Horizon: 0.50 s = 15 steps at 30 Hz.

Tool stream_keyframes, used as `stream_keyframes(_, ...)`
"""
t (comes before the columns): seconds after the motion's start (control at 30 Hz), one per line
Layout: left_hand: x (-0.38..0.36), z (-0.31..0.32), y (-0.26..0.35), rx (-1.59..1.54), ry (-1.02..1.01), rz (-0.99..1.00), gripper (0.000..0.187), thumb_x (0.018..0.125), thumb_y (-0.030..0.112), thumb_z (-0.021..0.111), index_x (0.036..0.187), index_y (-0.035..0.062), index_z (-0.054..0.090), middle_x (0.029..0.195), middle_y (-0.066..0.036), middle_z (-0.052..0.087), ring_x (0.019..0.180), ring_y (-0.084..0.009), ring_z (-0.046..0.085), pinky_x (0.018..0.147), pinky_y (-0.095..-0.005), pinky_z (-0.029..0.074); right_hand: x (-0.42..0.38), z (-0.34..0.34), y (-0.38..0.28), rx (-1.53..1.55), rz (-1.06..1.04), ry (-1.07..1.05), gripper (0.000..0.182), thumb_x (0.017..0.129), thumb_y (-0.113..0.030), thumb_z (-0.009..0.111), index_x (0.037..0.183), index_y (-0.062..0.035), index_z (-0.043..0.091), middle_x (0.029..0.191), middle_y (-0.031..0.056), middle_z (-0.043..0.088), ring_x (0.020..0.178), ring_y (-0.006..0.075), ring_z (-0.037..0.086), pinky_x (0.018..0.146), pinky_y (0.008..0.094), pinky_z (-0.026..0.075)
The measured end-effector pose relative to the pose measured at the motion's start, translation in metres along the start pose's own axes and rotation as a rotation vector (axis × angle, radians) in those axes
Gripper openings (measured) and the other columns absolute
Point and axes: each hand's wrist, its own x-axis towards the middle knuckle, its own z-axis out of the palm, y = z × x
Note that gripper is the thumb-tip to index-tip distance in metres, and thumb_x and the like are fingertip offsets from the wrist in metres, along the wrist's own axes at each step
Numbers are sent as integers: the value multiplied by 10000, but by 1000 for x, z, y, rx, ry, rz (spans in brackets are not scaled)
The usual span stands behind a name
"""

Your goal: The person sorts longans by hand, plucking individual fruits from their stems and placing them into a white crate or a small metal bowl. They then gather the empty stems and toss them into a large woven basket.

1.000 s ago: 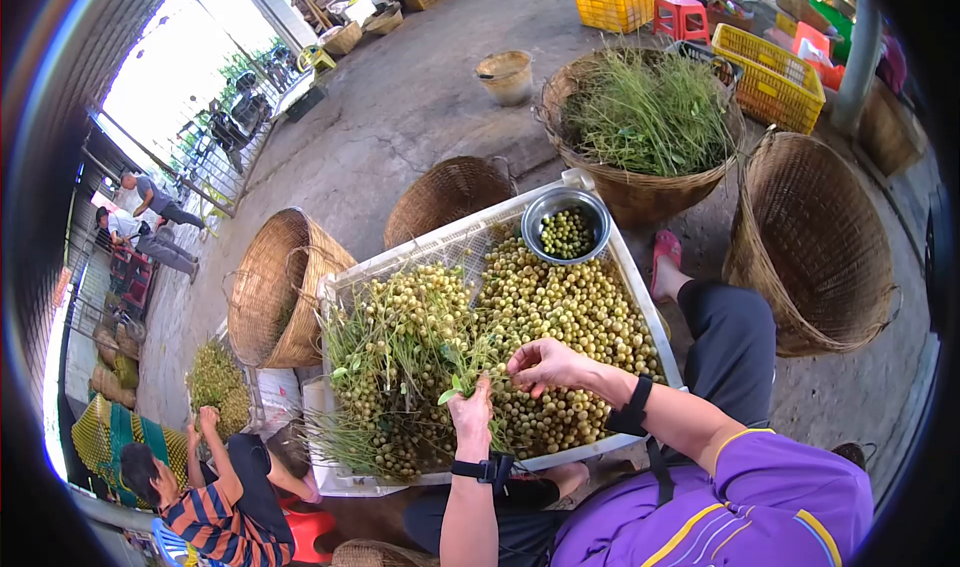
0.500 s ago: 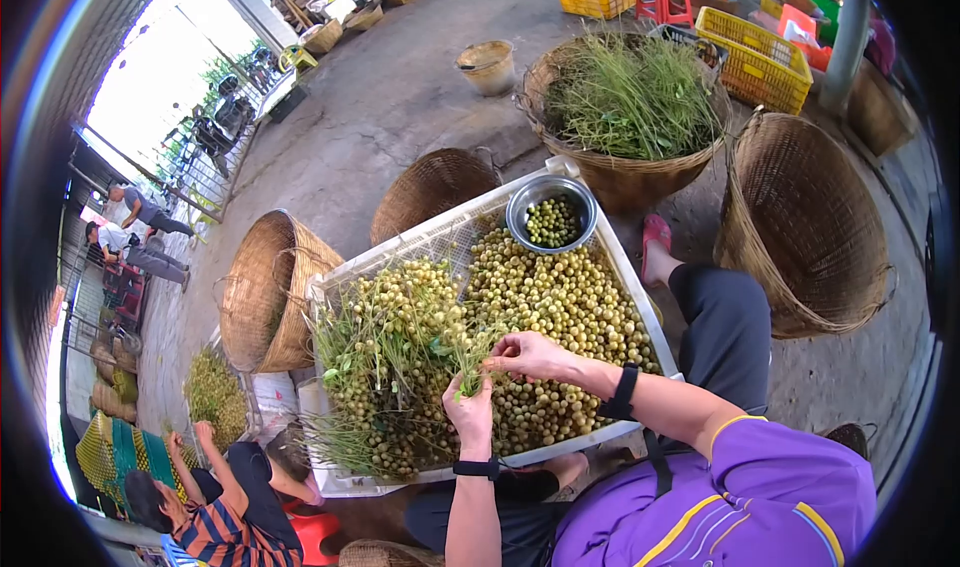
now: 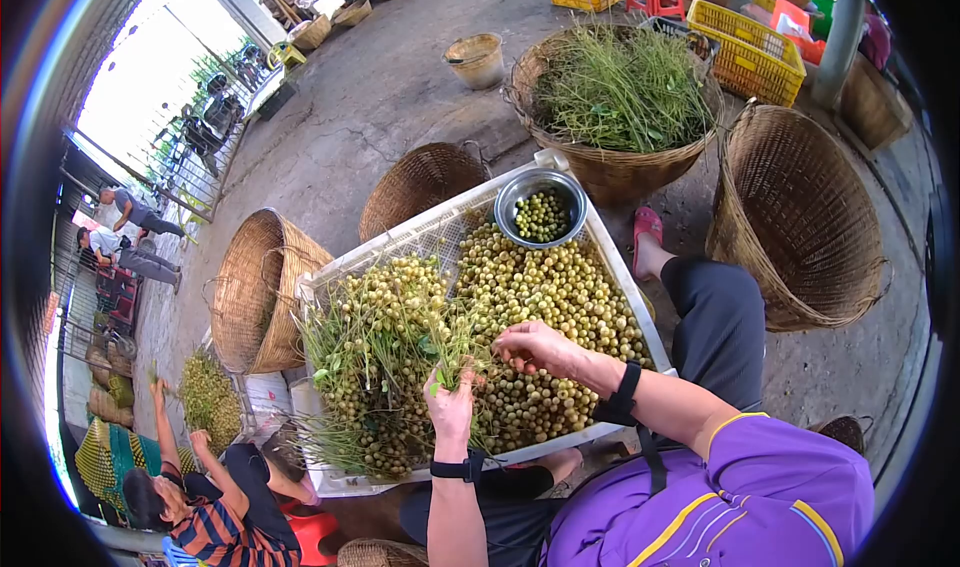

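My left hand [image 3: 450, 407] is closed round a bunch of thin green stems [image 3: 462, 362] above the white mesh tray [image 3: 625, 302]. My right hand [image 3: 540, 349], a little to the right and apart from the bunch, has its fingertips pinched together; whatever they hold is hidden. Below it lie loose round yellow-brown fruits [image 3: 545, 292] covering the tray's right side. On the left side rests a heap of stemmed fruits [image 3: 375, 367] with leaves and stalks. A metal bowl [image 3: 503, 212] of greener fruits stands at the tray's far corner.
A wicker basket of green stalks [image 3: 630, 97] stands beyond the tray. Other wicker baskets [image 3: 800, 227] surround it. A pail [image 3: 475, 62] and yellow crates [image 3: 745, 52] are farther back. At lower left a co-worker in a striped shirt [image 3: 225, 527] sits by another fruit pile [image 3: 210, 397].
My right hand has drawn away from the stem bunch, opening a gap between the hands. My left hand still grips the bunch. The co-worker's one arm has stretched farther out.
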Motion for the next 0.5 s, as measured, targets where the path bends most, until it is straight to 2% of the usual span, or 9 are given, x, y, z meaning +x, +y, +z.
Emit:
stream_keyframes(0.07, 0, 1, -3, 46, -14, 64, 210, 860, 35, 583, 1066, 7, 551, 869, -46, 631, 631, -76, 555, 473, -192, 407, -2, 8, -4, -302, 29, 2, 385, 811, -437, 619, 833, -52, 627, 682, -17, 592, 486, 40, 499, 385, 171, 353)
stream_keyframes(0.13, 0, 6, -8, 27, 19, 200, 263, 831, -8, 603, 1084, -11, 530, 982, -91, 619, 758, -130, 594, 635, -231, 497, -1, 13, -6, -405, 57, -23, 473, 772, -522, 637, 842, -54, 635, 711, -11, 618, 478, 38, 500, 368, 167, 327)
stream_keyframes(0.17, 0, 10, -15, 28, 17, 203, 263, 831, -8, 603, 1084, -11, 530, 982, -91, 619, 758, -130, 594, 635, -231, 497, 0, 12, -5, -405, 54, -22, 473, 772, -522, 637, 842, -54, 635, 711, -11, 618, 478, 38, 500, 368, 167, 327)
stream_keyframes(0.23, 1, 15, -27, 51, 211, 488, 187, 842, 24, 607, 1023, 7, 560, 885, -50, 631, 675, -103, 601, 458, -187, 392, 2, 10, -3, -369, 100, -120, 374, 808, -394, 657, 874, -28, 620, 725, 5, 611, 474, 25, 486, 357, 154, 301)
stream_keyframes(0.27, 1, 13, -31, 68, 194, 490, 182, 843, 36, 610, 1019, 20, 567, 871, -34, 629, 624, -73, 568, 446, -179, 381, 5, 6, -3, -313, 175, -150, 330, 794, -289, 693, 932, -6, 596, 741, 23, 615, 526, 38, 553, 361, 142, 359)
stream_keyframes(0.3, 1, 10, -26, 68, 196, 491, 182, 843, 36, 610, 1019, 20, 567, 871, -34, 629, 624, -73, 568, 446, -179, 381, 2, 7, -4, -315, 175, -152, 330, 794, -289, 693, 932, -6, 596, 741, 23, 615, 526, 38, 553, 361, 142, 359)
stream_keyframes(0.37, -2, 5, -15, 120, 54, 209, 201, 831, 57, 633, 1021, 39, 572, 859, -21, 625, 559, -46, 518, 428, -170, 366, -5, 11, -5, -138, 145, -152, 315, 780, -239, 703, 948, 4, 596, 786, 56, 646, 584, 81, 613, 401, 148, 449)
stream_keyframes(0.4, -5, 8, -5, 121, 52, 211, 201, 831, 57, 633, 1021, 39, 572, 859, -21, 625, 559, -46, 518, 428, -170, 366, -5, 9, -4, -42, 188, -174, 312, 779, -117, 689, 1020, 28, 553, 820, 62, 641, 664, 116, 651, 463, 160, 513)
stream_keyframes(0.5, -12, 12, 16, -15, 114, 34, 198, 814, 74, 657, 993, 23, 588, 806, -44, 643, 530, -55, 510, 460, -198, 408, -6, 9, 2, 169, 196, -200, 318, 793, -74, 654, 1071, 19, 530, 848, 62, 633, 691, 121, 655, 474, 163, 516)
